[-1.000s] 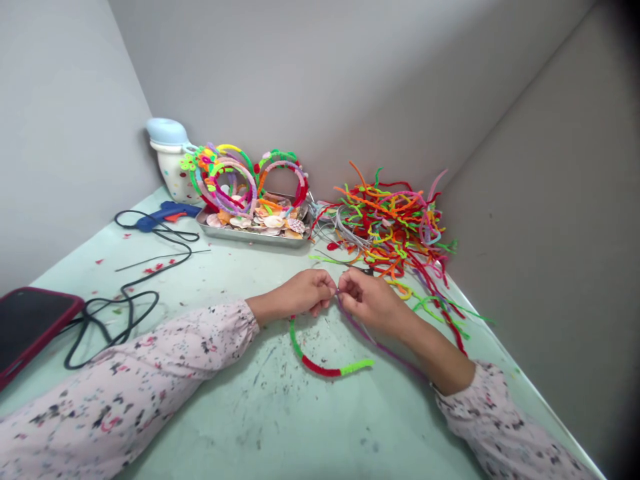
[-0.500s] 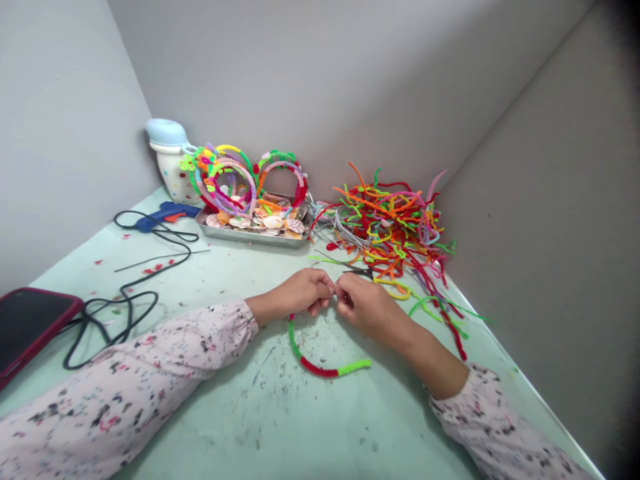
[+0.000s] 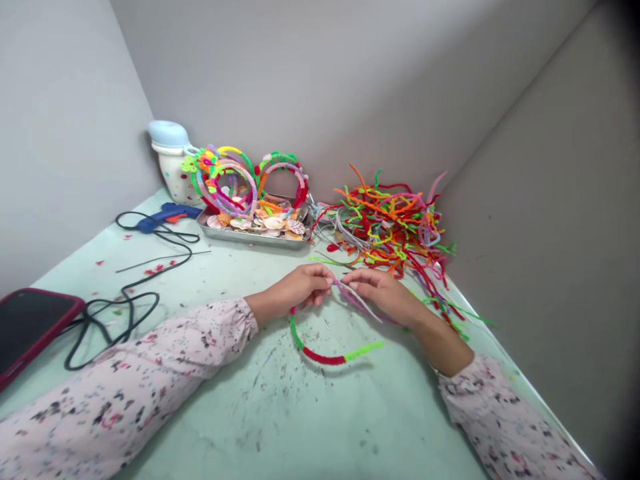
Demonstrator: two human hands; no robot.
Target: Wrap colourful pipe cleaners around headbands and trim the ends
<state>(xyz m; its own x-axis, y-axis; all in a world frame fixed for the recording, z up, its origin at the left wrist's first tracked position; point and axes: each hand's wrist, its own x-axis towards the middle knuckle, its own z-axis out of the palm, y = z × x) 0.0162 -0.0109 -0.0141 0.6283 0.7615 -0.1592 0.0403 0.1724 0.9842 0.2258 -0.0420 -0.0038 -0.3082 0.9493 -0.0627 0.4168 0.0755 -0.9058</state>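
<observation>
My left hand (image 3: 305,288) pinches a curved headband wrapped in pipe cleaner. Its wrapped part (image 3: 324,359), in green, red and lime bands, hangs below that hand and bends right. A bare whitish strip (image 3: 369,311) and a purple pipe cleaner (image 3: 350,298) run from the left fingertips down to the right. My right hand (image 3: 376,288) is just beside them, fingers stretched out and thumb a little apart; fingertips are close to the purple pipe cleaner, and I cannot tell whether they touch it. Scissors (image 3: 334,261), partly hidden, lie behind the hands.
A metal tray (image 3: 255,239) holds shells and finished headbands (image 3: 235,180). Right of it is a pile of pipe cleaners (image 3: 395,220). At left are a blue glue gun (image 3: 167,217), a black cord (image 3: 131,300), a phone (image 3: 35,327) and a lidded cup (image 3: 173,163).
My right hand has loosened its closed pinch and shifted slightly right, its fingers now extended. The whitish strip and purple pipe cleaner have come into view. The headband's lime end has risen and swung right.
</observation>
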